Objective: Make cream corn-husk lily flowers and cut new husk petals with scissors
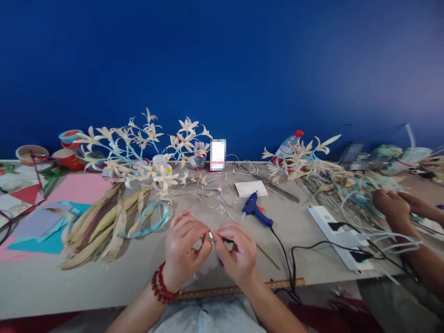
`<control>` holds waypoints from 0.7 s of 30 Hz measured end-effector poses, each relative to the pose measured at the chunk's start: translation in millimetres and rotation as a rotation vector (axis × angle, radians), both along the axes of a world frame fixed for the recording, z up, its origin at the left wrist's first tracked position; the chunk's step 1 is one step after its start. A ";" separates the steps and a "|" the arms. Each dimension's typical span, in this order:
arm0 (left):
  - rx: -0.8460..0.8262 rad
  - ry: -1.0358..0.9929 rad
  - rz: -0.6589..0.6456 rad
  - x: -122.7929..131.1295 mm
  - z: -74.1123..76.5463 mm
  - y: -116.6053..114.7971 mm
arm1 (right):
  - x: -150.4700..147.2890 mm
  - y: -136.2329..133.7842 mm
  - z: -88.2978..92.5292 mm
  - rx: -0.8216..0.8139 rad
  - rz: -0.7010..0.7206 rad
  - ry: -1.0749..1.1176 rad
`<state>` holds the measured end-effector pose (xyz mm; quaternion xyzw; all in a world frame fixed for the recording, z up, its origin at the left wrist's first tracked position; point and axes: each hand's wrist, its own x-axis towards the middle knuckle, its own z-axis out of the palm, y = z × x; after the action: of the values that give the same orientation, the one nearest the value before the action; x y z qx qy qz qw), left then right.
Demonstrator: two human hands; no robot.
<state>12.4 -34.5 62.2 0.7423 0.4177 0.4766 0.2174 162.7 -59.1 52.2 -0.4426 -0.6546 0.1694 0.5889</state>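
My left hand (187, 245), with a red bead bracelet (161, 284) at the wrist, pinches thumb to forefinger near the front of the table. Close against it, my right hand (237, 249) pinches too. Between the two sets of fingertips shows a tiny pale, shiny piece (210, 235), too small to name. A blue glue gun (256, 209) lies just beyond my right hand. Left of my left hand rests a loop of light blue tape (156, 219) beside dried corn husks (104, 226). A thin stick (268, 256) lies to the right of my right hand.
Husk flowers on blue stems (138, 148) stand along the back. A white card (250, 188) lies behind the glue gun. Black cords run from a power strip (336, 240) at right. A co-worker's hands (393, 206) work at far right. Coloured paper (79, 189) covers the left.
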 end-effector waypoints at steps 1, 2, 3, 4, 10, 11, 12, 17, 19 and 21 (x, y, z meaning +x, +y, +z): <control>0.007 -0.001 0.023 -2.3 -1.6 0.3 | 1.3 -0.8 -0.8 0.009 -0.017 0.020; 0.009 -0.003 0.045 -4.6 -2.4 0.5 | 2.6 -1.4 -1.2 0.015 -0.034 0.043; 0.008 -0.003 0.059 -6.4 -2.1 0.5 | 3.8 -1.8 -1.1 0.016 -0.045 0.065; 0.009 0.002 0.054 -7.2 -0.8 0.2 | 4.8 -1.8 -0.7 0.013 -0.046 0.084; 0.075 0.070 -0.051 8.3 12.9 -5.2 | 1.0 0.7 1.4 -0.004 0.002 0.104; 0.081 0.077 -0.045 11.4 12.7 -5.5 | -0.1 0.8 1.0 0.005 -0.004 0.101; 0.082 0.084 -0.040 13.4 11.4 -5.5 | -0.7 0.7 0.5 0.016 -0.011 0.097; 0.077 0.096 0.061 8.0 -2.5 -0.5 | 4.2 -1.2 -2.1 0.039 -0.067 0.125; 0.077 0.067 0.086 4.3 -3.7 0.7 | 7.2 -1.1 -2.5 0.043 -0.104 0.152; 0.078 0.051 0.022 4.7 -0.1 -0.1 | 7.9 -0.2 -2.7 0.042 -0.093 0.158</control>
<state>17.1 -34.6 62.1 0.7576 0.4124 0.4758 0.1721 170.6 -59.3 49.5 -0.4453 -0.5884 0.1626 0.6551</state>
